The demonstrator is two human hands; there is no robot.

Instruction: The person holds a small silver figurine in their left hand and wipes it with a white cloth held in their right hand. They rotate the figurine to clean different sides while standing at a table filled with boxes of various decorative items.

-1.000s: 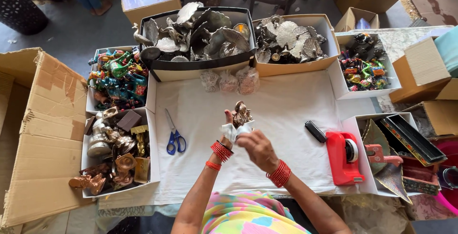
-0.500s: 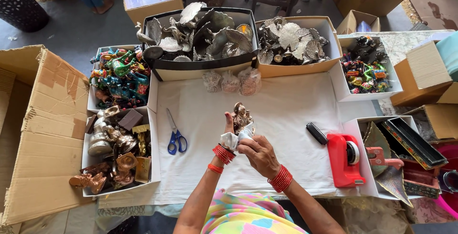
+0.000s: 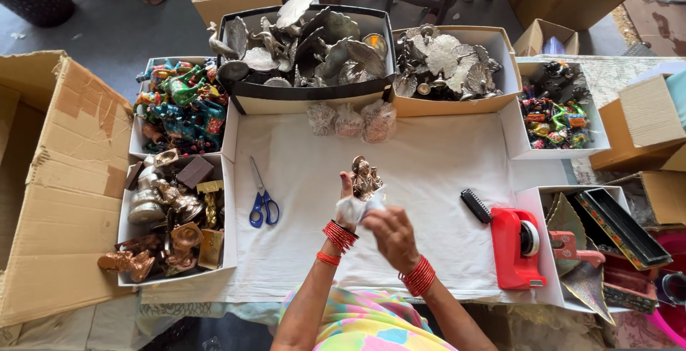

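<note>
1. While the right hand (image 3: 391, 235) works a scrap of white wrapping (image 3: 355, 208) just below the figurine, its fingers are curled round that wrapping.
2. Left hand (image 3: 348, 204) closed on the figurine's base, holding it upright over the white cloth (image 3: 429, 158) on the tabletop.
3. Figurine (image 3: 365, 177): small, bronze-brown, a cast seated figure. It looks solid metal, so likely heavy for its size, stiff, somewhat slick; the base is the safest hold, I judge, away from fine detail.
4. Left of the figurine, blue scissors (image 3: 262, 201); right of it, a red tape dispenser (image 3: 516, 245).
5. Beyond the figurine, boxes of silvery metal pieces (image 3: 307, 43).
</note>
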